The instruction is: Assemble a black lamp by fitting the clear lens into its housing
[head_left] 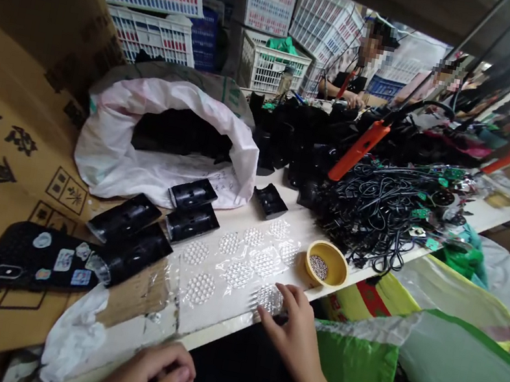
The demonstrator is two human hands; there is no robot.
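My right hand (294,333) reaches over the front edge of the white table. Its thumb and fingers are apart, at a clear round honeycomb-patterned disc (269,298); whether they grip it cannot be made out. Several similar discs, such as this one (238,274), lie in loose rows on clear film. A yellow bowl (339,268) holding small metal pieces (318,267) stands just beyond the right fingers. My left hand (156,374) is loosely curled at the table's near edge, with nothing visible in it.
Black plastic housings (193,221) lie near a white sack (108,152). A phone (40,258) rests on cardboard at left, near crumpled tissue (74,337). Cables (366,204) are heaped at right, under an orange-handled tool (359,150). Another person (353,83) sits across the table.
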